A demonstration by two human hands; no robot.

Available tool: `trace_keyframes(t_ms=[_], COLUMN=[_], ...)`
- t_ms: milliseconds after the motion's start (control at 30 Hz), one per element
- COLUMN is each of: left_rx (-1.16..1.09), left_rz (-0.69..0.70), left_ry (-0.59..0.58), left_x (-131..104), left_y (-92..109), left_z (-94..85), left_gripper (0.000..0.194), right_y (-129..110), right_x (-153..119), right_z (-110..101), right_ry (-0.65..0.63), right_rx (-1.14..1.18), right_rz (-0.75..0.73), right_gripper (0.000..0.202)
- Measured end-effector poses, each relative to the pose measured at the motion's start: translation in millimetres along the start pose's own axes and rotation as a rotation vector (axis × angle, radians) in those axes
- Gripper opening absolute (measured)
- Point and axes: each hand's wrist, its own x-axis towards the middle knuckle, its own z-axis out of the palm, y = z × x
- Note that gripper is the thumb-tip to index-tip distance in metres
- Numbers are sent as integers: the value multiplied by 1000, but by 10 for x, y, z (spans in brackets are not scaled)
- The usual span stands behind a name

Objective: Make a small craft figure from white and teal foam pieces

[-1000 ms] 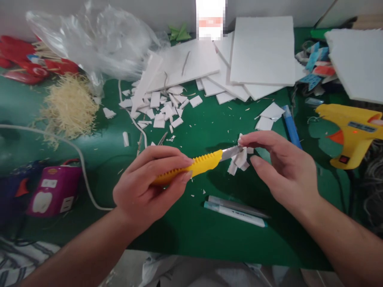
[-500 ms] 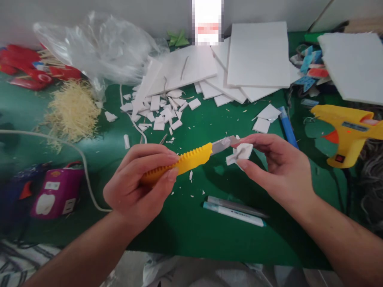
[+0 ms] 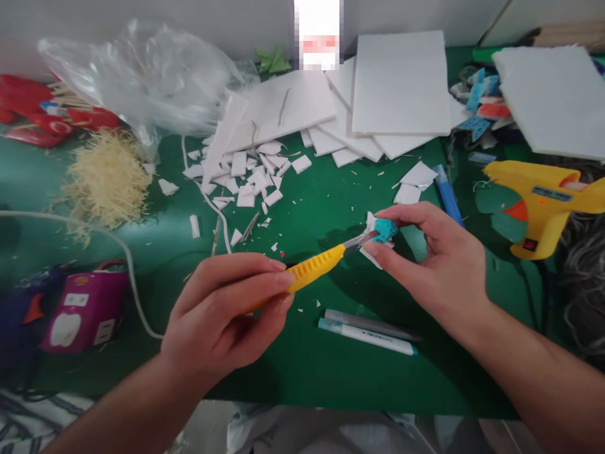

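My left hand [image 3: 231, 309] is closed around the yellow handle of a utility knife [image 3: 317, 267], its blade pointing right. The blade tip meets a small white foam piece [image 3: 370, 222] with a blue, dark-speckled face. Between thumb and fingertips, my right hand [image 3: 439, 265] pinches this foam piece above the green table [image 3: 302, 378]. Just below lie a white marker with teal ends [image 3: 368, 337] and a grey pen [image 3: 373, 324], side by side. White foam scraps [image 3: 258, 180] are heaped beyond the left hand.
Stacked white foam sheets [image 3: 401, 82] stand at the back. On the right are a yellow glue gun [image 3: 543, 202] and a blue marker [image 3: 449, 195]. A clear plastic bag [image 3: 155, 82], straw-coloured shreds [image 3: 111, 180] and a purple box-shaped device [image 3: 87, 309] with a white cable occupy the left.
The foam piece has turned in my right hand, so its blue speckled face now shows. My left hand has rolled the knife and brought it slightly lower, its blade now against that face.
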Motion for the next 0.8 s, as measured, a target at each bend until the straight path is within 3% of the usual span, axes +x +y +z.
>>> trace_keyframes(t_ms=[33, 300, 367, 567, 800], left_rx=[-7, 21, 27, 33, 68], left_rz=[86, 48, -17, 40, -14], left_ry=[11, 7, 1, 13, -13], left_x=[17, 1, -7, -14, -34], left_y=[2, 6, -6, -37, 11], left_z=[4, 4, -1, 14, 21], left_gripper=[23, 22, 25, 27, 31], right_y=[-1, -26, -28, -22, -27], right_x=[-1, -30, -29, -27, -33], right_z=[0, -10, -11, -10, -13], right_ry=[6, 20, 29, 67, 58], right_rx=[3, -3, -24, -65, -46], right_rz=[-7, -71, -78, -165, -103], right_gripper=[23, 24, 23, 21, 15])
